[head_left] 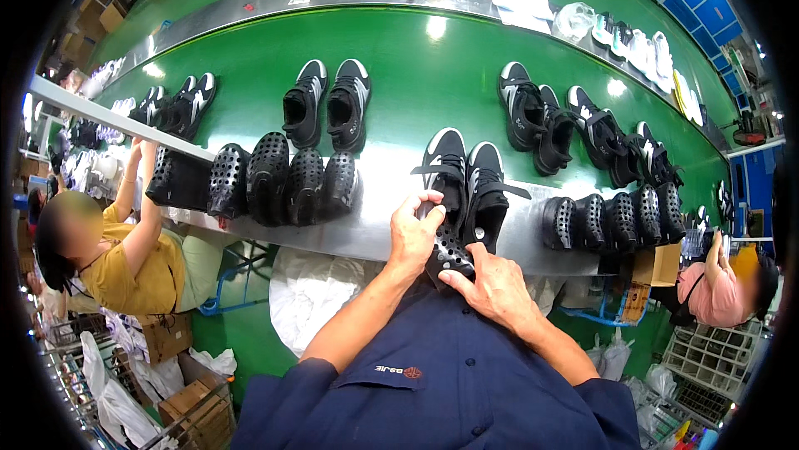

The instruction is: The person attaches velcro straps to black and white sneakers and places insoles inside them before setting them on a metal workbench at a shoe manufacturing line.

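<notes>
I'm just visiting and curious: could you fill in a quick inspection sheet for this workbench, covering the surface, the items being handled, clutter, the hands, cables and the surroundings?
Surface: green conveyor belt with a metal ledge along its near edge.
Job's things: black perforated shoe insert held against the near black-and-white shoe pair.
Clutter: rows of black perforated inserts on the ledge; more shoe pairs on the belt.
Hands: left hand grips the insert's top; right hand grips its lower end.
Cables: nothing seen.
Surroundings: a person in yellow at left, a person in pink at right, cardboard boxes, white bags below.
</notes>
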### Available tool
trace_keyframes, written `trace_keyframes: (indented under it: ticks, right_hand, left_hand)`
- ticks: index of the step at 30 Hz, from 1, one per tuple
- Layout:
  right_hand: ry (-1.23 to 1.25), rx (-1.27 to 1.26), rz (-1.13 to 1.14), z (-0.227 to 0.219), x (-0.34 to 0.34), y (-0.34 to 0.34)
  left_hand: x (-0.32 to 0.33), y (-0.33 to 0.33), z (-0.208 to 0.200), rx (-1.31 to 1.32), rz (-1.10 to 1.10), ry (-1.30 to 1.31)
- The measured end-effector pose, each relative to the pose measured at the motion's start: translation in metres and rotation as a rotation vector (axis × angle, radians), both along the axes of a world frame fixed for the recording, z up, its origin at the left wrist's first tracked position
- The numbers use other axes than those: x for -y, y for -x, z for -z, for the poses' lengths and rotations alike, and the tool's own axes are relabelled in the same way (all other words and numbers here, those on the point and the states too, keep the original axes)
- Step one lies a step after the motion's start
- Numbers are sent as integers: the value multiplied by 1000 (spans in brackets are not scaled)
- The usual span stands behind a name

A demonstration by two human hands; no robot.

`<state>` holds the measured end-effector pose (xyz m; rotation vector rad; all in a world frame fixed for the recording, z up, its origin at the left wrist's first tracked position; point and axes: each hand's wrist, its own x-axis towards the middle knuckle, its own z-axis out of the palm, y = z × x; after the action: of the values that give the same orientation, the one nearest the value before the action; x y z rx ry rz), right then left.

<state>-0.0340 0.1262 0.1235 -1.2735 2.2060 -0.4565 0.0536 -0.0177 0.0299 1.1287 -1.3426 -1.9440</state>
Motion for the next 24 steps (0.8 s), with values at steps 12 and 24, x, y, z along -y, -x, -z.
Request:
trace_keyframes:
  ticks: [12,24]
  right_hand:
    - [-281,-51,-203,-8,9,65]
    - [-161,-285,33,77,48,24]
  left_hand:
    - [66,29,58,229,802,1568]
    - [101,34,14,188,935,480]
